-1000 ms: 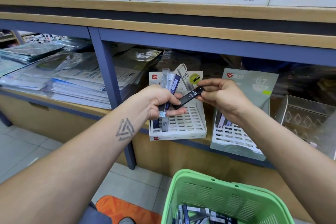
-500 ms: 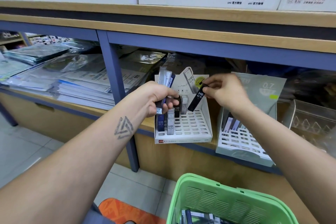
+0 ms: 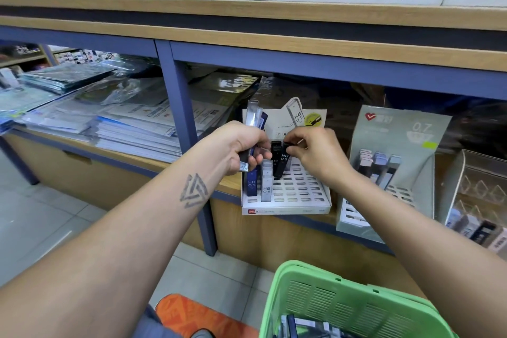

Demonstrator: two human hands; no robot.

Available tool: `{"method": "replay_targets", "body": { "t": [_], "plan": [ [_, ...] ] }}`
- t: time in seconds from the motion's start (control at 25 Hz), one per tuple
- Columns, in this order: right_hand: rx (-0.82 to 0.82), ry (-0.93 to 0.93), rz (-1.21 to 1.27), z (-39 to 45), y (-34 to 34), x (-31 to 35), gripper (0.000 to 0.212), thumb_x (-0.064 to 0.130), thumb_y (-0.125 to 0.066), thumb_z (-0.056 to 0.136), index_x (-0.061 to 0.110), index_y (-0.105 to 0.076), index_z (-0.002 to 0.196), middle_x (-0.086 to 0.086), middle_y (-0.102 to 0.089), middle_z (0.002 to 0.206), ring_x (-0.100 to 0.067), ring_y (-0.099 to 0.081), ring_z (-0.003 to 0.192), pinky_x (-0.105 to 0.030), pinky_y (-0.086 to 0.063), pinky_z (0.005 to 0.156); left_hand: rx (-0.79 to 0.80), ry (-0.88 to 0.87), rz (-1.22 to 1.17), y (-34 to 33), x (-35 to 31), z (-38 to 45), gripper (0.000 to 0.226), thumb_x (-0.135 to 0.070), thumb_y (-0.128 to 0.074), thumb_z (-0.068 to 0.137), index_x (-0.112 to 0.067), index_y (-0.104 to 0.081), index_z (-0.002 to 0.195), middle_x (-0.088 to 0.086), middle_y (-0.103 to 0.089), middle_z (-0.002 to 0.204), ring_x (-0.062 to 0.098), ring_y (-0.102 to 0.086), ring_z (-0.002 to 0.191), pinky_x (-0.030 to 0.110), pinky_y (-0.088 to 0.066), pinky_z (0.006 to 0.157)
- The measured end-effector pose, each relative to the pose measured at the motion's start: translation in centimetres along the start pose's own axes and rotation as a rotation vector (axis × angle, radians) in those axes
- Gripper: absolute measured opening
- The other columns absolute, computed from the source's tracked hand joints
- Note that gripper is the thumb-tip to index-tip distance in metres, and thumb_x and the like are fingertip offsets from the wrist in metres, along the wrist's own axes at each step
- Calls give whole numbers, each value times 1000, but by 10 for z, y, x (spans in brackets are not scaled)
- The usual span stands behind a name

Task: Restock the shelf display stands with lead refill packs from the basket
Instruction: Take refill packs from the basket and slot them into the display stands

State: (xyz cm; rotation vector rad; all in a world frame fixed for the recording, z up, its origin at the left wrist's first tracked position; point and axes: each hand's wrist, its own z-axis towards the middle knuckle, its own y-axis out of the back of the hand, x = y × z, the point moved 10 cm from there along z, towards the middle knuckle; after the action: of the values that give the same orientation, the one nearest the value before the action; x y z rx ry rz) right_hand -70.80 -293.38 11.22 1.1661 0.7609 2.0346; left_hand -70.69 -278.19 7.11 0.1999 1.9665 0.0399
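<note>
A stationery shop shelf (image 3: 247, 60) with blue uprights and a wood edge runs across the view, white KOKUYO and uni boxes ranged along the top. In the left bay lie stacks of plastic-wrapped paper goods (image 3: 115, 121).

The left hand (image 3: 241, 149) is curled round a bundle of lead refill packs (image 3: 253, 121), clear and blue ones standing up out of the fist, as it was half a second ago. Just right of it the white display stand (image 3: 288, 195) sits at the shelf's front edge, with a blue pack and a clear pack upright in its left slots.

The right hand (image 3: 315, 153) pinches the top of a black HB 0.5 pack (image 3: 284, 163) between thumb and fingertips. Half a second ago that pack hung tilted in the air above the stand; now it stands nearly upright with its lower end down among the slots, right beside another black pack. The hand has dropped lower and moved left with it.

Further right stands a grey-green display stand (image 3: 395, 145) marked 0.7, holding several packs, then a clear plastic holder (image 3: 480, 186). The green basket (image 3: 343, 302) is at the bottom, more packs visible inside.
</note>
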Motion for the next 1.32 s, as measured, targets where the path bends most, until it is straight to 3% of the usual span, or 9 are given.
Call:
{"method": "replay_targets", "body": {
  "t": [0.12, 0.28, 0.4, 0.64, 0.72, 0.88, 1.0, 1.16, 1.32],
  "plan": [
    [45, 28, -26, -3, -16, 0, 17, 11, -73, 89, 20, -75, 104, 0, -73, 98, -18, -65, 92, -37, -54, 84, 21, 15, -1, -1, 2, 3, 12, -2, -51, 97, -1, -60, 90, 13, -61, 60, 11, -44, 35, 14, -29, 31],
    [99, 26, -65, -4, -31, -5, 23, 8, -66, 94, 17, -76, 113, -4, -74, 111, -22, -66, 105, -32, -52, 90, 29, 22, -10, -1, 4, 4, 12, -3, -51, 97, 0, -60, 90, 12, -61, 57, 11, -44, 35, 14, -28, 31],
    [62, 33, -68, -5, -33, -5, 22, 6, -63, 95, 16, -74, 111, -5, -73, 105, -24, -67, 99, -32, -52, 81, 33, 24, -21, -2, 4, 3, 11, -3, -51, 98, 0, -60, 94, 13, -61, 59, 10, -43, 34, 14, -28, 31],
    [55, 45, -164, -8, -22, -2, 27, 8, -61, 95, 19, -75, 116, -3, -73, 112, -25, -65, 102, -40, -55, 87, 110, 41, -68, -8, 6, -1, 6, 0, -56, 95, 0, -60, 99, 12, -63, 60, 10, -46, 37, 16, -31, 31],
    [10, -58, 36, -6, -9, -8, 27, 9, -61, 95, 22, -73, 116, 1, -73, 104, -16, -66, 91, -33, -53, 82, 157, 43, -82, -15, 5, -7, 10, 0, -56, 95, 2, -62, 104, 12, -64, 61, 10, -46, 39, 14, -31, 33],
    [75, -318, 881, -8, 1, -10, 25, 10, -66, 95, 14, -68, 120, -4, -76, 89, -15, -70, 80, -27, -55, 69, 299, 51, -84, -35, 4, -20, 20, 2, -54, 93, 3, -65, 110, 11, -64, 68, 9, -48, 47, 13, -34, 37],
    [64, -336, 970, -10, 8, -7, 22, 5, -70, 91, 4, -71, 113, -7, -74, 79, -16, -67, 71, -24, -53, 63, 360, 83, -76, -45, 8, -29, 18, 2, -54, 93, 4, -66, 105, 15, -68, 74, 14, -59, 54, 15, -45, 41],
    [-40, -480, 974, -22, 21, -29, 6, -3, -65, 93, 3, -66, 96, -13, -72, 76, -15, -68, 62, -23, -56, 60, 358, 141, -176, -43, 10, -31, 20, -5, -49, 102, 10, -61, 109, 29, -72, 90, 34, -75, 72, 28, -62, 60],
    [-28, -517, 1067, -33, 26, -41, 6, -5, -62, 94, -3, -63, 99, -19, -73, 83, -24, -74, 72, -26, -62, 69, 285, 132, -239, -32, 10, -25, 17, -2, -48, 102, 9, -61, 104, 28, -69, 80, 25, -71, 58, 22, -56, 44]
  ]
}}
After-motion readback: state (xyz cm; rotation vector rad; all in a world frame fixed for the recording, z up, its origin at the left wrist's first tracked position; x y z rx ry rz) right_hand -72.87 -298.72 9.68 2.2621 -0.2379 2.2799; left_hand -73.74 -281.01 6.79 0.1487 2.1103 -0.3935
